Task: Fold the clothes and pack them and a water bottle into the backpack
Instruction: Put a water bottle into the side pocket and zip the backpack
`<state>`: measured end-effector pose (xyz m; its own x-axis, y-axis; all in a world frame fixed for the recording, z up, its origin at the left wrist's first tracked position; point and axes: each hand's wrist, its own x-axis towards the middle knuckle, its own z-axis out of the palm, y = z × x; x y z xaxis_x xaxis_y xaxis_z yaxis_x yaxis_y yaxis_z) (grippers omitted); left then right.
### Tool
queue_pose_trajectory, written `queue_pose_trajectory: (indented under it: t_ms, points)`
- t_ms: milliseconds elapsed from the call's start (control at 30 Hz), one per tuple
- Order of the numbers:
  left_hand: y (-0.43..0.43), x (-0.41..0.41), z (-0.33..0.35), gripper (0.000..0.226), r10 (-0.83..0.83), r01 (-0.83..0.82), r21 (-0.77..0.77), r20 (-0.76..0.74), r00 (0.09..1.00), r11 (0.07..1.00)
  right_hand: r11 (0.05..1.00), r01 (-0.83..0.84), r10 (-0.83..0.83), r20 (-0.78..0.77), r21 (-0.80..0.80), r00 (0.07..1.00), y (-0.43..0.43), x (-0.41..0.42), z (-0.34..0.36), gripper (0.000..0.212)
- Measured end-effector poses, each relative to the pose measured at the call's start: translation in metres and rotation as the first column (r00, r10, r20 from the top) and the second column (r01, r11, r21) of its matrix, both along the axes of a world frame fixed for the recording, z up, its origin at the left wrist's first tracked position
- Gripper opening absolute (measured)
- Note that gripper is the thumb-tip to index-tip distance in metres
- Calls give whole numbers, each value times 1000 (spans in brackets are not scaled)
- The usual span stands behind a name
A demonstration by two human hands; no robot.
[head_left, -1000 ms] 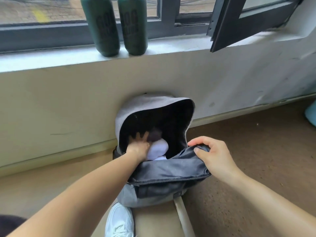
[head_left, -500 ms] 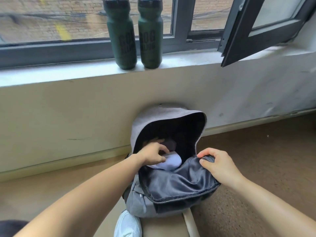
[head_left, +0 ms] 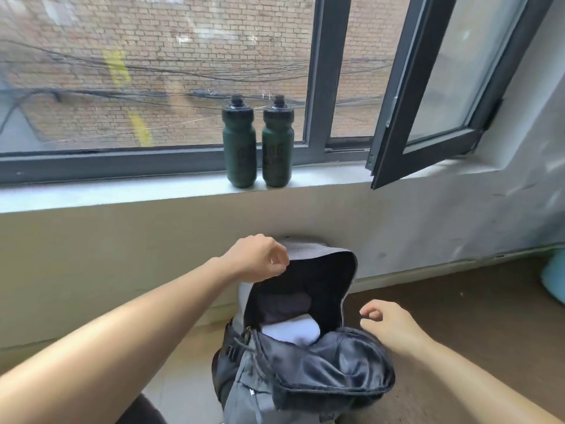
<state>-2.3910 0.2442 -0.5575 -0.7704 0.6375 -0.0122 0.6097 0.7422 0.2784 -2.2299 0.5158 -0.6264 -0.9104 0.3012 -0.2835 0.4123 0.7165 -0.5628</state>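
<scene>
A grey backpack (head_left: pixel 305 371) leans open against the wall below the window, its front flap sagging forward. Inside lie a folded white garment (head_left: pixel 293 330) and a dark garment (head_left: pixel 282 307) behind it. Two dark green water bottles (head_left: pixel 239 145) (head_left: pixel 277 145) stand side by side on the windowsill. My left hand (head_left: pixel 256 258) hovers in front of the backpack's top edge, fingers loosely curled, holding nothing. My right hand (head_left: pixel 389 325) floats just right of the opening, fingers relaxed and empty, off the flap.
An open dark window sash (head_left: pixel 428 117) swings inward over the right end of the white sill (head_left: pixel 122 191). A pale blue object (head_left: pixel 555 280) sits at the far right on the brown floor. A pale tiled strip runs along the wall.
My left hand has come up out of the backpack, leaving the white garment inside. My right hand has let go of the front flap. The view has tilted up toward the bottles.
</scene>
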Motion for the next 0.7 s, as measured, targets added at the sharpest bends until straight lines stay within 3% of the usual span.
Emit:
queue_pose_trajectory:
  t_ms: [133,267,333,467,567,700]
  points:
    - [-6,1,28,15,171,-176,325,45,984,929,999,-11,13,-71,36,997,-19,-17,41,12]
    - [-4,-5,41,16,251,-351,621,246,936,701,998,-67,68,-183,13,981,-51,-54,94,10]
    - [-2,-9,46,17,248,-373,670,278,928,642,995,-95,94,-247,8,965,-66,-77,118,11]
    - [-9,-22,46,15,222,-348,699,267,938,625,991,-134,126,-380,4,916,-90,-141,162,22]
    - [-13,-28,40,14,234,-358,702,271,934,616,991,-136,124,-413,0,902,-101,-197,184,48]
    - [-13,-31,34,15,252,-346,627,237,938,698,993,-66,18,-439,-94,898,-114,-255,189,82]
